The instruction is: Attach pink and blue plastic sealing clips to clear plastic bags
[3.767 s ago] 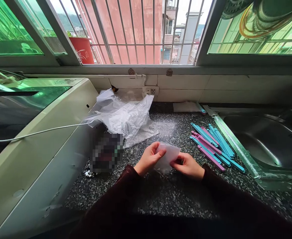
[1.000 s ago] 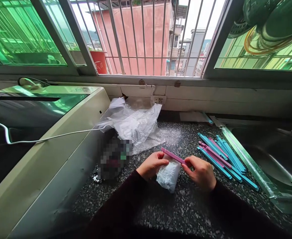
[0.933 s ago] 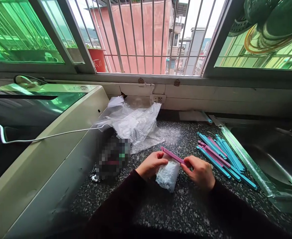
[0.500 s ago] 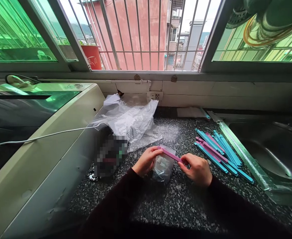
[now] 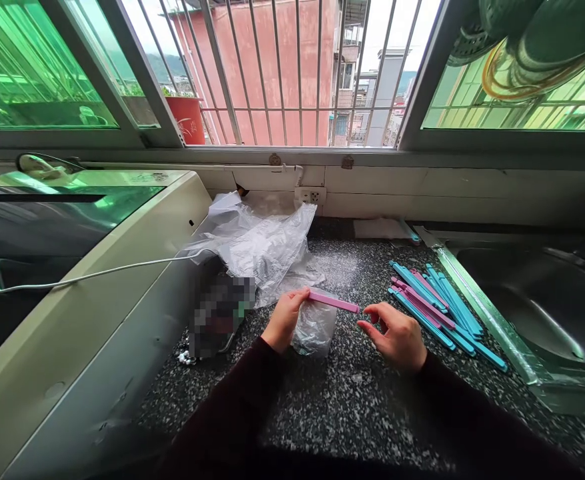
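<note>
The head view shows the left hand [image 5: 283,320] at the middle of the frame, its thumb and fingers pinched on the left end of a long, slim, pink plastic clip [image 5: 333,301] and on the bag beneath it. The clip slants slightly downward to the right, across the upper part of a small, clear, wrinkled plastic bag [image 5: 315,331]; a thin margin of film shows above it, and its right end juts past the bag's edge. Whether the clip is fully fastened, I cannot tell. The right hand [image 5: 391,333], right of centre, holds nothing: thumb and forefinger stand a narrow gap apart, just beside the clip's free end.

Both hands are above a black-and-white speckled stone table [image 5: 332,407]. Right of the right hand lies a loose pile of slim light-blue plastic clips [image 5: 455,303] with several pink plastic clips [image 5: 420,301] among them, near a stainless-steel sink [image 5: 527,300] at the right of the frame. Left of centre, a crumpled heap of clear plastic film [image 5: 267,243] lies beside a scatter of fine white specks [image 5: 339,265]. Nearer the front is a dark object [image 5: 220,317] blurred into blocks. A cream-coloured appliance [image 5: 122,253] fills the left side, a thin white cable [image 5: 122,268] running across it.
</note>
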Motion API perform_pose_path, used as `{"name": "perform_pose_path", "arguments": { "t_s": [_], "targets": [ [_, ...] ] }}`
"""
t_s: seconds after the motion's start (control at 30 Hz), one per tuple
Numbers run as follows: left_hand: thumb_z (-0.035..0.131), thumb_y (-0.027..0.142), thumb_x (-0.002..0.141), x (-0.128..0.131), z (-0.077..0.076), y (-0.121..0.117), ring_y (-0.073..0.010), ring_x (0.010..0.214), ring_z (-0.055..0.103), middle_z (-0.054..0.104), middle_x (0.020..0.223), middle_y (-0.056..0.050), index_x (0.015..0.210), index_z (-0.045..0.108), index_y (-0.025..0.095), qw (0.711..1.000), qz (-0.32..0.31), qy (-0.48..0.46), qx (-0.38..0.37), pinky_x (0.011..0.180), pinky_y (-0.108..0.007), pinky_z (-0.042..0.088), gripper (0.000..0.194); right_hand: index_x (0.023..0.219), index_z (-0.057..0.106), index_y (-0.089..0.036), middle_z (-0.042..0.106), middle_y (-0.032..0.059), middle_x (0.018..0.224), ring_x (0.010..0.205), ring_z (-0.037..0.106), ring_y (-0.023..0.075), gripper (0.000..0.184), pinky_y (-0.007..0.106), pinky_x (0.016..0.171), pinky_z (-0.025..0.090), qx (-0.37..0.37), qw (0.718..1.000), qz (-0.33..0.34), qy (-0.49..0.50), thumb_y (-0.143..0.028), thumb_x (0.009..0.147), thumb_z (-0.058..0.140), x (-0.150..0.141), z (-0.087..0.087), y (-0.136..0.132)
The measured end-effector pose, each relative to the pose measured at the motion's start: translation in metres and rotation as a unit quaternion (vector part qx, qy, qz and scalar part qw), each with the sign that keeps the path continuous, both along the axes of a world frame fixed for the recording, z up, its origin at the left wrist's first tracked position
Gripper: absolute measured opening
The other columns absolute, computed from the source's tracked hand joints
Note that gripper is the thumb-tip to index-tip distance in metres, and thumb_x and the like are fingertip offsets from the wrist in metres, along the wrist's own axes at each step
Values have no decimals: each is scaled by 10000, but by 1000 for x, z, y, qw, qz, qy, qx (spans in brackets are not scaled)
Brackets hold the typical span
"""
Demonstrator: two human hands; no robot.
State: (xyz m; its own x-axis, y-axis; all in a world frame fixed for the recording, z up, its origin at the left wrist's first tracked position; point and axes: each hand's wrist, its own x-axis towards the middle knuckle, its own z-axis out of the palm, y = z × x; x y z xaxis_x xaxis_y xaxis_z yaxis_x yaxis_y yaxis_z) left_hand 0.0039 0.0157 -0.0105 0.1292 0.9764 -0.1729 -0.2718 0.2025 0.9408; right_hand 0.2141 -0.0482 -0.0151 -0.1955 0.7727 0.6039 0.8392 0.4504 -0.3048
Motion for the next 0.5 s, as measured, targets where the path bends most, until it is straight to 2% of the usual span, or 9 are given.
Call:
{"name": "perform_pose_path", "arguments": {
  "t_s": [0.1,0.2,0.37,0.5],
  "targets": [
    [685,509,550,3,0,-5,-98,530,411,537,541,3,580,618,123,1000,-18,13,9,515,-223,316,394,905,595,-177,601,34,725,580,547,124,239,237,538,429,29,999,22,18,-392,812,551,-2,3,-2],
    [660,533,584,7,-1,-11,-94,526,393,520,550,4,613,617,120,998,-41,40,34,497,-216,289,417,968,602,-178,604,52,767,663,567,152,268,261,600,454,44,998,36,-12,-388,805,568,-5,4,-3],
    [613,581,617,10,-1,-18,-82,503,343,446,519,24,591,574,125,991,-78,91,64,472,-217,243,459,815,632,-166,578,41,662,632,545,144,195,252,592,430,39,994,50,-85,-283,858,483,-8,-3,-1],
    [616,605,600,11,-1,-20,-75,492,322,405,500,35,562,536,134,990,-96,82,63,464,-217,221,479,824,628,-164,580,37,657,623,548,142,196,245,581,431,39,995,39,-87,-241,871,455,-6,-8,2]
  ]
}}
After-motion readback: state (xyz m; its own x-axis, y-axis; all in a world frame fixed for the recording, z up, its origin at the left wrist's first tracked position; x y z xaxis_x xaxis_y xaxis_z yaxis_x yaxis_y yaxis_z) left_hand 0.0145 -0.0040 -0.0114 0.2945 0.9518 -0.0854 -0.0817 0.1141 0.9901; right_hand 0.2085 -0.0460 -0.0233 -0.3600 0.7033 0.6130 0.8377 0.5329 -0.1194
